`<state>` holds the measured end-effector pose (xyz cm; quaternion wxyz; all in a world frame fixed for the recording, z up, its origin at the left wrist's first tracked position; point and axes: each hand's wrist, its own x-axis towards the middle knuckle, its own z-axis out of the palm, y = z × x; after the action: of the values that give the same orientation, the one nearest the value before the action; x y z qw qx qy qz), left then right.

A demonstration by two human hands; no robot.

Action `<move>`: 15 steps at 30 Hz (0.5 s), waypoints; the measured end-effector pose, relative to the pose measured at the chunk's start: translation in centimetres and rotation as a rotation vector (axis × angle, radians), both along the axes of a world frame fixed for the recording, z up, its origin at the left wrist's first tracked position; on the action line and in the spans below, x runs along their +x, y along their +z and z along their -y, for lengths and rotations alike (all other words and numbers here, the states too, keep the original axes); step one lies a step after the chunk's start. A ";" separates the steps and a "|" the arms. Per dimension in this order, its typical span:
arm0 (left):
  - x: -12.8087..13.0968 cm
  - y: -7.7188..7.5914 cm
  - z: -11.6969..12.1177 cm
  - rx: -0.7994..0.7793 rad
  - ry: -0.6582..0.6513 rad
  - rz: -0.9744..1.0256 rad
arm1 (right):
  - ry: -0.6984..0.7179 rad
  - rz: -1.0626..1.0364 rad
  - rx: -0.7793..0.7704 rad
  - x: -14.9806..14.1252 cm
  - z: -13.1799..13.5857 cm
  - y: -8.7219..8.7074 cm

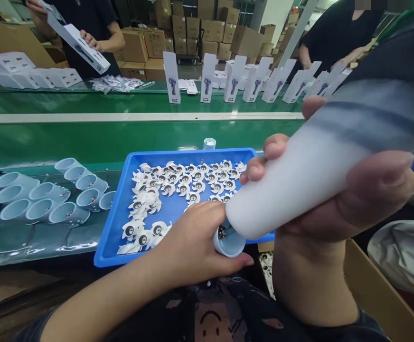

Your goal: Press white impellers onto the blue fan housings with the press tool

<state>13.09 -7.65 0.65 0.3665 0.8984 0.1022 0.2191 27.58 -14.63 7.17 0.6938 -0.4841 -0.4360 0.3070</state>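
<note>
My left hand [200,237] is closed around a light-blue cylindrical housing [230,247], its open end facing up and small dark and metallic parts inside. In my right hand [335,204] is a thick white tapered tool, apparently an electric screwdriver [299,166], slanting down from the upper right. Its tip is over the housing's mouth, where a thin shaft seems to reach inside; the contact point cannot be made out. Just beyond my hands lies a blue tray [174,259] with many white fan impellers [167,189] on it.
Several light-blue housings [70,213] lie to the left, and a single one [209,143] stands behind the tray. Open white printed boxes [207,78] line the green conveyor [121,135]. Across it, one person's hand [91,40] holds a long box; another person [338,38] is at right.
</note>
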 end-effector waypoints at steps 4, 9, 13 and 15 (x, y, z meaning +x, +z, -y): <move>0.2 0.6 0.4 0.038 0.017 -0.027 | -0.071 0.100 -0.095 0.2 -0.5 -0.8; -1.6 0.1 -1.2 0.172 0.145 -0.238 | -0.085 0.048 0.058 2.3 0.9 -2.5; -6.0 -2.9 -5.1 0.066 0.518 -0.227 | -0.070 0.264 -0.128 6.5 4.8 -4.6; -8.2 -4.6 -6.6 -0.097 0.727 -0.055 | -0.026 0.306 -0.163 8.3 6.1 -5.7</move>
<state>4.90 -1.01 -3.91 0.3042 0.7905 0.4348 0.3058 35.90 -20.70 1.46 0.5818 -0.5854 -0.5039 0.2549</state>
